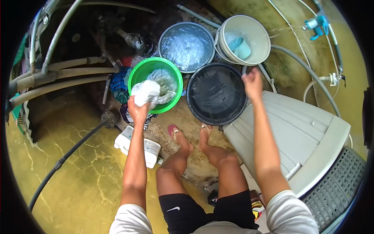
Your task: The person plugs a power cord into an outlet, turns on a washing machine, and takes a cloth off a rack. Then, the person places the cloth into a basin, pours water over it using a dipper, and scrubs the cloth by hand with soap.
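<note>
My left hand (138, 110) is closed on a bunched white cloth (145, 93) at the lower left part of a green basin (177, 74). More wet, pale cloth (165, 84) lies inside that basin. My right hand (253, 84) is raised beside the right rim of a black basin (216, 93) of dark water, its fingers curled; whether anything is between them is too small to tell. Behind these two basins stands a grey basin (186, 47) of water with something pale in it.
A white bucket (257, 35) holds a light blue dipper (240, 48). To the right lies a large grey plastic appliance (288, 132). White jugs (150, 150) lie by my left forearm. Pipes (74, 72), dark clothes (120, 82) and a black hose (74, 148) are at left; a blue tap (317, 25) is upper right.
</note>
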Action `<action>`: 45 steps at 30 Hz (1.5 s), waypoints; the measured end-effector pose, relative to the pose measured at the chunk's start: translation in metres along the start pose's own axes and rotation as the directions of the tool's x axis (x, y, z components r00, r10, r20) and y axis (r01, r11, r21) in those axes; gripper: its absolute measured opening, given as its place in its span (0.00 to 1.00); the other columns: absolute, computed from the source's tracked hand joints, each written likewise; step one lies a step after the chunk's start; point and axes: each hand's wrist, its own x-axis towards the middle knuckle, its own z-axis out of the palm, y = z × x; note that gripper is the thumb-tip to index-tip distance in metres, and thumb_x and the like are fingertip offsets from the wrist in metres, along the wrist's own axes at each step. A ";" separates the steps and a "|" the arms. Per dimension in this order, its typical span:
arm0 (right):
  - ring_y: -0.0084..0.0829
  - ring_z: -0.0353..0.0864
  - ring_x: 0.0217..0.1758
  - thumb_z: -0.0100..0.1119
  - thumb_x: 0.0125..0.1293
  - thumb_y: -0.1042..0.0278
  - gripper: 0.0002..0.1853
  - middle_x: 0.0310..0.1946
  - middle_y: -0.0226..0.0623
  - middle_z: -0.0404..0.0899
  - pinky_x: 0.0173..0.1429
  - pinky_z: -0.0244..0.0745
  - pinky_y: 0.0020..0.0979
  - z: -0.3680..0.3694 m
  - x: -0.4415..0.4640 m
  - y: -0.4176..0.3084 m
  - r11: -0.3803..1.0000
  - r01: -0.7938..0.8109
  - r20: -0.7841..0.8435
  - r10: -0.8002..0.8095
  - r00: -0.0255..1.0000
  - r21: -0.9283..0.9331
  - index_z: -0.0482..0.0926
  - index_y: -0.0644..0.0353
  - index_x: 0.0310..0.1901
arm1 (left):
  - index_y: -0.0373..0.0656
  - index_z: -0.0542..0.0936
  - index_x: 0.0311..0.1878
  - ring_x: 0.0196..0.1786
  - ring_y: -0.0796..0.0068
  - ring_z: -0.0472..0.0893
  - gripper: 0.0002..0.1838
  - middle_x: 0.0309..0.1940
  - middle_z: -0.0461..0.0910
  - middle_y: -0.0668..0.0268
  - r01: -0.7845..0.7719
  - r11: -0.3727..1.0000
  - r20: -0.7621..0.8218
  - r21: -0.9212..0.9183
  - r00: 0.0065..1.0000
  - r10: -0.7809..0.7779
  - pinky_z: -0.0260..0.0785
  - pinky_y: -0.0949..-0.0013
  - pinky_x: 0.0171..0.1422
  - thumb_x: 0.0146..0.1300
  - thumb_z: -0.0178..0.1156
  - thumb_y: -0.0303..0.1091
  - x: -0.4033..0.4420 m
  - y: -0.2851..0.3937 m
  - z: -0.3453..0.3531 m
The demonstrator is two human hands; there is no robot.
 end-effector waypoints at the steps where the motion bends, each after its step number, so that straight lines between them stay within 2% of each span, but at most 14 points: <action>1: 0.41 0.83 0.49 0.66 0.64 0.62 0.33 0.49 0.46 0.81 0.56 0.79 0.38 0.010 -0.035 0.002 0.995 -0.081 0.063 0.077 0.995 0.057 0.66 0.63 0.68 | 0.37 0.74 0.60 0.48 0.51 0.80 0.35 0.47 0.79 0.51 -0.025 0.999 -0.102 0.044 0.994 0.030 0.72 0.60 0.56 0.47 0.75 0.34 -0.007 -0.002 -0.010; 5: 0.48 0.83 0.52 0.64 0.66 0.56 0.35 0.52 0.48 0.82 0.57 0.78 0.42 0.043 -0.173 0.027 0.969 -0.238 0.384 0.246 0.890 -0.069 0.64 0.58 0.71 | 0.37 0.71 0.60 0.51 0.53 0.76 0.35 0.47 0.72 0.52 -0.077 0.996 -0.239 0.037 0.967 0.083 0.69 0.60 0.61 0.50 0.76 0.37 -0.028 0.015 -0.024; 9: 0.45 0.84 0.51 0.62 0.66 0.50 0.33 0.52 0.43 0.84 0.55 0.77 0.40 0.027 -0.268 0.022 0.952 -0.224 0.653 0.305 0.693 -0.207 0.68 0.58 0.68 | 0.35 0.73 0.66 0.58 0.52 0.78 0.38 0.59 0.76 0.46 -0.324 0.926 0.243 0.193 0.930 0.274 0.70 0.62 0.64 0.55 0.74 0.42 -0.039 -0.031 0.004; 12: 0.43 0.85 0.47 0.62 0.67 0.50 0.28 0.46 0.41 0.86 0.53 0.77 0.38 -0.028 -0.320 0.016 0.910 -0.371 0.626 0.400 0.669 -0.185 0.76 0.60 0.62 | 0.33 0.77 0.65 0.55 0.58 0.83 0.34 0.58 0.83 0.50 -0.081 0.983 0.634 0.166 0.773 -0.043 0.73 0.66 0.62 0.60 0.71 0.43 -0.047 -0.022 0.000; 14: 0.44 0.84 0.45 0.59 0.68 0.49 0.23 0.44 0.38 0.86 0.51 0.78 0.38 -0.076 -0.364 0.036 0.920 -0.384 0.513 0.370 0.775 -0.083 0.82 0.62 0.50 | 0.33 0.78 0.64 0.54 0.60 0.83 0.32 0.56 0.83 0.51 -0.094 0.988 0.648 0.126 0.762 -0.011 0.73 0.67 0.62 0.61 0.70 0.43 -0.056 0.016 -0.011; 17: 0.47 0.84 0.44 0.56 0.68 0.52 0.18 0.43 0.39 0.86 0.51 0.78 0.40 -0.176 -0.415 0.046 0.861 -0.433 0.444 0.508 0.738 -0.265 0.84 0.61 0.44 | 0.33 0.81 0.60 0.51 0.66 0.84 0.26 0.52 0.86 0.55 -0.009 0.998 0.658 0.055 0.752 -0.030 0.73 0.70 0.60 0.64 0.69 0.42 -0.080 0.078 -0.030; 20: 0.47 0.83 0.48 0.59 0.57 0.61 0.12 0.41 0.39 0.86 0.50 0.79 0.48 -0.279 -0.511 0.074 0.496 -0.433 0.220 0.809 0.545 -0.753 0.87 0.56 0.36 | 0.32 0.83 0.57 0.48 0.70 0.84 0.22 0.49 0.87 0.56 0.012 0.999 0.749 -0.039 0.662 0.021 0.74 0.72 0.59 0.66 0.68 0.40 -0.115 0.097 -0.033; 23: 0.45 0.84 0.48 0.64 0.59 0.56 0.14 0.42 0.40 0.86 0.50 0.79 0.50 -0.367 -0.598 0.090 0.235 -0.324 0.215 0.972 0.097 -0.916 0.85 0.57 0.40 | 0.29 0.81 0.58 0.48 0.69 0.84 0.22 0.48 0.87 0.53 -0.115 0.991 0.747 -0.062 0.654 0.123 0.75 0.72 0.56 0.67 0.66 0.36 -0.116 0.108 -0.076; 27: 0.44 0.84 0.47 0.62 0.62 0.54 0.16 0.43 0.39 0.86 0.50 0.78 0.47 -0.450 -0.719 0.104 0.296 -0.619 0.391 0.920 -0.020 -0.727 0.83 0.56 0.44 | 0.42 0.81 0.56 0.49 0.65 0.82 0.18 0.49 0.86 0.60 -0.066 0.922 0.719 0.382 0.648 -0.251 0.70 0.56 0.57 0.71 0.57 0.43 -0.099 0.114 -0.147; 31: 0.42 0.84 0.47 0.61 0.64 0.53 0.18 0.45 0.39 0.86 0.50 0.78 0.44 -0.522 -0.804 0.121 0.306 -0.877 0.560 0.827 0.052 -0.371 0.82 0.55 0.49 | 0.55 0.81 0.54 0.51 0.62 0.80 0.17 0.50 0.85 0.67 -0.069 0.403 0.388 0.913 0.456 -0.801 0.65 0.41 0.57 0.74 0.48 0.50 -0.092 0.126 -0.212; 36: 0.39 0.83 0.46 0.59 0.66 0.51 0.20 0.46 0.39 0.86 0.50 0.77 0.41 -0.574 -0.882 0.211 0.170 -0.985 0.526 0.835 0.164 0.038 0.79 0.54 0.54 | 0.55 0.80 0.54 0.50 0.62 0.80 0.17 0.50 0.84 0.67 -0.027 0.519 0.425 0.854 0.610 -0.669 0.66 0.42 0.57 0.74 0.48 0.50 -0.195 0.147 -0.163; 39: 0.38 0.83 0.45 0.58 0.68 0.50 0.22 0.47 0.38 0.86 0.50 0.77 0.39 -0.550 -0.930 0.290 0.138 -0.990 0.455 0.880 0.138 0.035 0.78 0.53 0.57 | 0.54 0.80 0.54 0.50 0.62 0.80 0.17 0.49 0.84 0.67 -0.105 0.653 0.558 0.750 0.631 -0.539 0.66 0.43 0.56 0.74 0.48 0.50 -0.304 0.195 -0.073; 42: 0.36 0.83 0.45 0.57 0.69 0.48 0.24 0.48 0.38 0.86 0.50 0.76 0.37 -0.539 -0.969 0.337 0.092 -0.996 0.519 0.850 0.088 0.019 0.77 0.53 0.60 | 0.54 0.80 0.54 0.49 0.62 0.80 0.17 0.49 0.84 0.66 -0.230 0.742 0.709 0.629 0.561 -0.427 0.66 0.44 0.56 0.74 0.48 0.50 -0.432 0.255 0.025; 45: 0.35 0.83 0.44 0.55 0.71 0.47 0.25 0.48 0.38 0.85 0.50 0.76 0.35 -0.576 -0.944 0.373 0.072 -0.949 0.521 0.822 0.230 0.306 0.75 0.52 0.64 | 0.54 0.80 0.54 0.49 0.63 0.80 0.18 0.49 0.84 0.66 -0.345 0.785 0.832 0.514 0.423 -0.359 0.66 0.45 0.56 0.74 0.47 0.51 -0.550 0.305 0.114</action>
